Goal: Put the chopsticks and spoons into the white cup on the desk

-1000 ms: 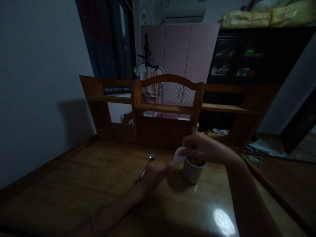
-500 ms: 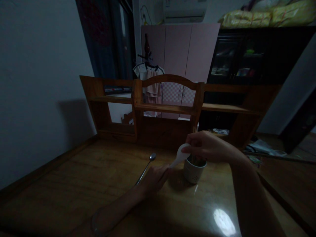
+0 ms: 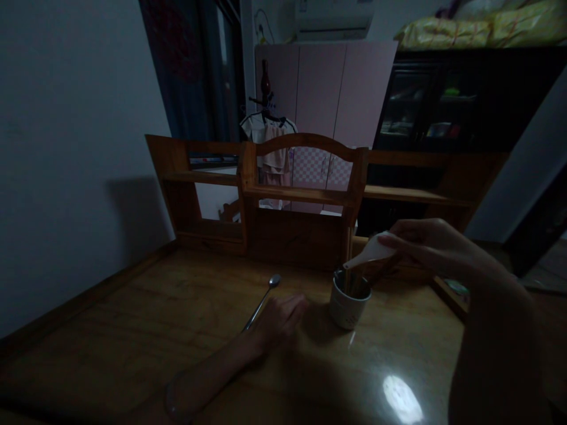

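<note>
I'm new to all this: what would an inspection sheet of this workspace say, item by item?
Surface: wooden tabletop, glossy, with a bright reflection toward its near right.
Job's things: white spoon raised over the rim of a pale cup that holds thin sticks; metal spoon lying on the table.
Clutter: yellow bundles atop the dark cabinet.
Hands: right hand grips the white spoon; left hand is beside the metal spoon, contact unclear.
Cables: a thin cord near the air conditioner.
Surroundings: wooden shelf unit, pink wardrobe, hanging clothes.
</note>
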Available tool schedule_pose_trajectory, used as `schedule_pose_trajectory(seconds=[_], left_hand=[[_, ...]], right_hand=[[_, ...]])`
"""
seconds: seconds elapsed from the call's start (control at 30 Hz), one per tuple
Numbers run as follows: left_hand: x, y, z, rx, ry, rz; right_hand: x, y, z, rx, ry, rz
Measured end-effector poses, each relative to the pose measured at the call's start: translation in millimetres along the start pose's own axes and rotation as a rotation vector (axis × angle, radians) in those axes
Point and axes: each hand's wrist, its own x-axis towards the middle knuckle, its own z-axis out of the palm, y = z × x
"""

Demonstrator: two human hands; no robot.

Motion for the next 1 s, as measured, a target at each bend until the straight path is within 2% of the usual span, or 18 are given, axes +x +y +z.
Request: schedule_pose_trajectory(seconds=[0.17,0.4,0.67,0.87,1.0], left_hand=[[0.5,2.1,-1.5,-0.003,0.021,-0.006],[0.1,-1.4,2.4,0.024,0.039,-0.009],[10.0,-10.0,10.9,0.263,0.207,-0.239],[1.4,-40.0,8.7,0.612,0.166,-0.358],[-2.4,-46.1,2.0,0.673,0.075,-0.481]], right_hand=[[6.7,9.5,8.9,-0.012,-0.253,0.028],[25.0,3.7,39.5,-0.188,-0.399,-0.047],[41.3,8.5,65.9,-0.309,-0.546,0.001],[46.3,15.5,78.7,-0.301,-0.617,0.075],[46.4,17.9,81.6,-0.242,-0.646,0.081]])
